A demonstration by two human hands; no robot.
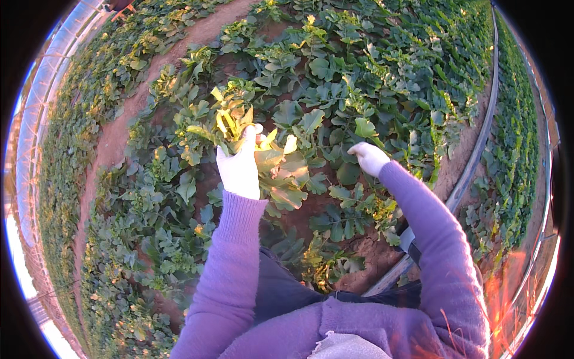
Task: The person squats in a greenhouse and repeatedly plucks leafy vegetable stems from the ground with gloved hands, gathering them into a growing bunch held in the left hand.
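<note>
My left hand [241, 164], in a white glove, is closed around a bunch of leafy green stems [229, 123]. Pale cut-looking stem ends stick up above the fist, and broad leaves hang out on its right side. My right hand [370, 158], also gloved in white, is over the leafy plants [325, 69] to the right, its fingers curled and pointing left. Whether those fingers touch or hold a leaf or stem cannot be told; the fingertips are partly hidden.
Leafy plants with some yellowish tops grow all around. A bare soil path [119, 134] curves along the left. On the right a long grey hose or pipe [477, 146] runs past my right arm over soil. A pale-blue sheeted structure edge [36, 121] stands at far left.
</note>
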